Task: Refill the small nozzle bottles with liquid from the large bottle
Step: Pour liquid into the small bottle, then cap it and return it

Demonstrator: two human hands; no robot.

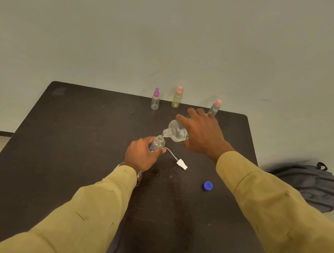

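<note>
pour under way: right hand (203, 131) fingers wrapped round large bottle (177, 132), tilted, mouth over open small bottle (157, 143) held by left hand (142, 155) fingers. nozzle (182, 163), blue cap (208, 185) off, right of small bottle. three capped bottles (155, 99) beyond, fill unclear.

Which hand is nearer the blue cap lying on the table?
Left. The left hand sits up-left of the round blue plastic cap, the right hand farther behind it.

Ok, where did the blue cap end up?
The blue cap lies on the table, right of centre in the head view, just below and right of the white nozzle, nearer the person than both hands.
</note>
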